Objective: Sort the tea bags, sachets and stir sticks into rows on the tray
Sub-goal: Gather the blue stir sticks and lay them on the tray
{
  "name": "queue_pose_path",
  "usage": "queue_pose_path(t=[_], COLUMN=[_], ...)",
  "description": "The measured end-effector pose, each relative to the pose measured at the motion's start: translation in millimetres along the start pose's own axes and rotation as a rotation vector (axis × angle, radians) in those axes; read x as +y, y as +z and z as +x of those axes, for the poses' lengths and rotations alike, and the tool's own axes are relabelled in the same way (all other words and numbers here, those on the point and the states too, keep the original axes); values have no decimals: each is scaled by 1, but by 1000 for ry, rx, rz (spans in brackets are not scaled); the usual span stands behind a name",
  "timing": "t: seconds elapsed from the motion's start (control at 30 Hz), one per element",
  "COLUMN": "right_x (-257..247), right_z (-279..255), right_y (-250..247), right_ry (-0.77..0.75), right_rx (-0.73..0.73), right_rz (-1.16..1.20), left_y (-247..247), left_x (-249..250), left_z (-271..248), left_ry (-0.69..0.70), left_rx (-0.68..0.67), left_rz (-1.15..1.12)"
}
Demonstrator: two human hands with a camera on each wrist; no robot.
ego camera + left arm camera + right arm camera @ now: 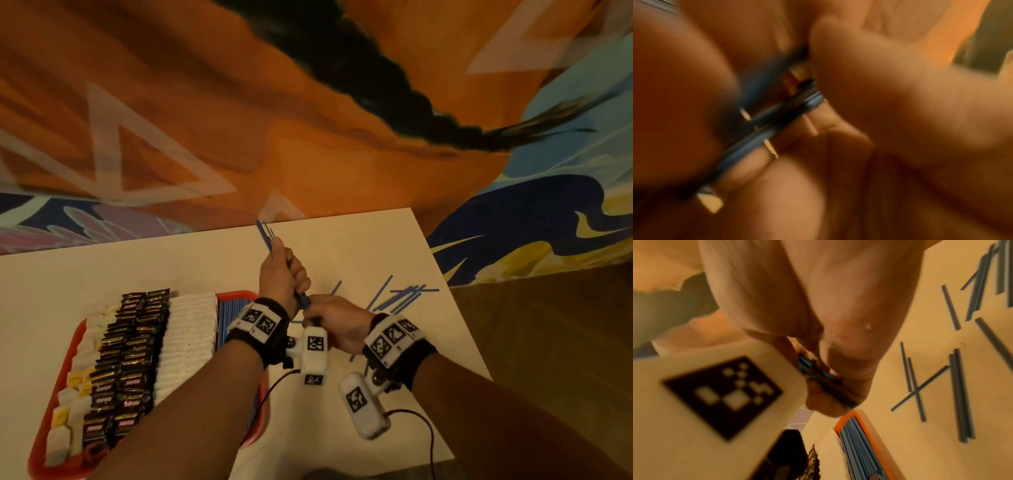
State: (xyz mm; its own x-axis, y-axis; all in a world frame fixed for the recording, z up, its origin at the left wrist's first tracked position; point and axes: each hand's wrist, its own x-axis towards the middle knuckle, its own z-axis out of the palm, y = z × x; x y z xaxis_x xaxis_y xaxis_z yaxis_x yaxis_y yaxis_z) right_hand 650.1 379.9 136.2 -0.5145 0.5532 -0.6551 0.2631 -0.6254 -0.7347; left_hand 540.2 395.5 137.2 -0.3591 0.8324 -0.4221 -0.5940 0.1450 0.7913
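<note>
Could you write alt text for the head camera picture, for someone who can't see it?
Two hands, the left hand and right hand, together grip a bundle of blue stir sticks above a white table. A red tray at left holds neat rows of packets; loose sticks lie scattered at right.

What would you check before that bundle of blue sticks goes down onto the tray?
1. Bundle held: ok. The left hand grips the bundle of blue stir sticks and the right hand holds its lower end.
2. Stick ends even: not ok. The upper tips fan apart.
3. Room in the stick row on the red tray: cannot tell, the left forearm hides most of it.
4. Other rows tidy: ok. The dark sachets and white packets lie in straight rows.
5. All sticks gathered: not ok. Loose sticks lie on the white table.
</note>
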Motion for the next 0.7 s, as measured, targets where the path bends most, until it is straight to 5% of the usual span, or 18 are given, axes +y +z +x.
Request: queue_pose_path(t=[0.37,0.7], right_x=[-30,-35], right_z=[-23,-47], right_y=[20,19], right_ry=[-233,-221], right_rx=[79,99], right_rz=[-771,-855], left_y=[-10,-42], left_x=[37,84], left_z=[-20,-15], left_ry=[14,143], left_rx=[-13,167], left_rz=[-194,-296])
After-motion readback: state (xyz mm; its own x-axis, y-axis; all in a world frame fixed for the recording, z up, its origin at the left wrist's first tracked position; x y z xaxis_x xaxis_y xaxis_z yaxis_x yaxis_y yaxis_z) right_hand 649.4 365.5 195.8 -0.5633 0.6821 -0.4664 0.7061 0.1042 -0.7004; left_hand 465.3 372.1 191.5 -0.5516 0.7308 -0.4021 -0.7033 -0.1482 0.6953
